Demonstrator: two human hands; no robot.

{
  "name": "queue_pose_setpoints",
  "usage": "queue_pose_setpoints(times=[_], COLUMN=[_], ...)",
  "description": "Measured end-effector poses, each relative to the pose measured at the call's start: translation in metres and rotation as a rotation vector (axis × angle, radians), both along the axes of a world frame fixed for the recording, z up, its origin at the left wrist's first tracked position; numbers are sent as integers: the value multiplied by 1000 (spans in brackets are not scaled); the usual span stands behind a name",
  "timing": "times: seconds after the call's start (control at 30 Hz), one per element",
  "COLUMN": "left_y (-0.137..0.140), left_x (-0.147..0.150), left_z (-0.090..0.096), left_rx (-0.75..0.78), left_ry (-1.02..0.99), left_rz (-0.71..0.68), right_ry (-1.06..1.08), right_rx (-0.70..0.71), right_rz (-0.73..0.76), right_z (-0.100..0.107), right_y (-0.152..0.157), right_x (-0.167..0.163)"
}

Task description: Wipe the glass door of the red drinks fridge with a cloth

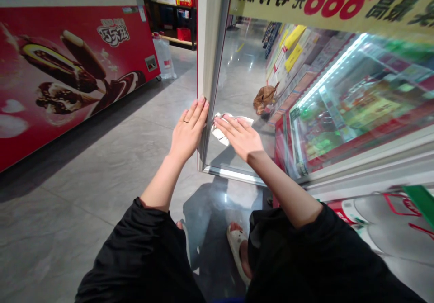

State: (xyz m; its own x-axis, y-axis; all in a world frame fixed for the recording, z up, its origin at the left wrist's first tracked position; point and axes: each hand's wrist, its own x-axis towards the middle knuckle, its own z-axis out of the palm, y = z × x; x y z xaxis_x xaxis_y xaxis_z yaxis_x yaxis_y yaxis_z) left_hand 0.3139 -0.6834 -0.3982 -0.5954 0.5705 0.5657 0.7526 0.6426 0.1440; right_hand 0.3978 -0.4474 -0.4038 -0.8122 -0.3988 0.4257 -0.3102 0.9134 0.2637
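Glass door [239, 74], cloth [219, 135] under right hand [243, 139]

A crumpled white cloth [222, 136] is lying against the lower glass of a pale-framed door [237, 77] that is standing open.

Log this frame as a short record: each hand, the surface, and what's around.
Left hand: fingers extended, along the door's frame
Right hand: fingers extended, flat over the cloth
Cloth: white, crumpled, against the glass
Banner: yellow, at the glass's top, lettering reversed
Left side: red freezer with ice cream pictures
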Motion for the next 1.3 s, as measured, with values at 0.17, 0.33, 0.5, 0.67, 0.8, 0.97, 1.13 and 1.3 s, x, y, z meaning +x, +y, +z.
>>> queue_pose_setpoints(times=[0.17, 0.33, 0.5, 0.67, 0.8, 0.97, 1.13, 1.3], left_y=[-8, -10, -10, -4, 6, 12, 15, 17], left_x=[-1, 1, 3, 4, 6, 5, 4, 6], left_z=[-8, -10, -7, -7, -10, -14, -17, -17], left_rx=[15, 18, 16, 39, 82, 115, 150, 174], left_ry=[19, 5, -49, -32, -52, -64, -71, -99], left_rz=[-29, -40, -57, -61, -53, -40, -45, -40], right_ry=[48, -108, -186, -226, -136, -216, -255, -163], right_rx=[-119, -119, -104, -95, -105, -76, -89, -99], right_rz=[-94, -49, -11, 5, -10, 15, 32, -27], right_z=[5, -6, -15, -30, -37, -47, -44, -43], right_y=[13, -2, -7, 5, -8, -8, 12, -15], right_x=[20, 16, 11, 17, 9, 10, 20, 4])
